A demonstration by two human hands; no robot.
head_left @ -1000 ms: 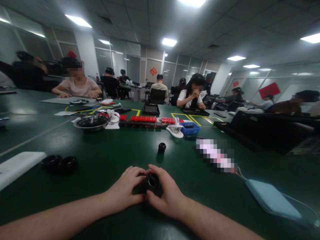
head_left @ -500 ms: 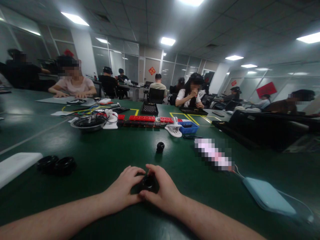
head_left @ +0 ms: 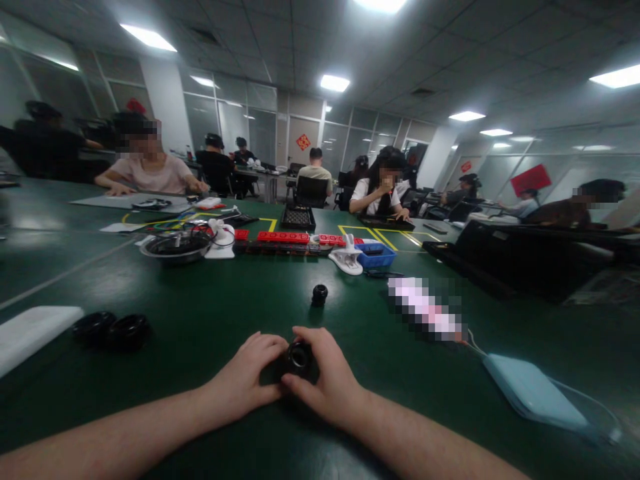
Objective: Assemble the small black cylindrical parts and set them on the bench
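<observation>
Both my hands rest on the green table (head_left: pixel 210 313) near its front edge and close around one small black ring-shaped part (head_left: pixel 299 358) with a shiny round opening. My left hand (head_left: pixel 247 377) curls against its left side. My right hand (head_left: pixel 327 380) wraps its right side, thumb over the top. Only the part's top shows between my fingers. A second small black cylindrical part (head_left: pixel 319 294) stands alone on the table a short way beyond my hands.
Two black rings (head_left: pixel 113 330) lie at the left beside a white flat box (head_left: pixel 30 330). A light blue pack (head_left: pixel 533 393) with a cable lies at the right. Farther back are a black dish (head_left: pixel 176 247), red strips (head_left: pixel 285 237), a blue bin (head_left: pixel 377 255) and seated people.
My hands have stayed on the black part, with the fingers shifting slightly around it. The view has drifted a little; nothing else on the table has moved.
</observation>
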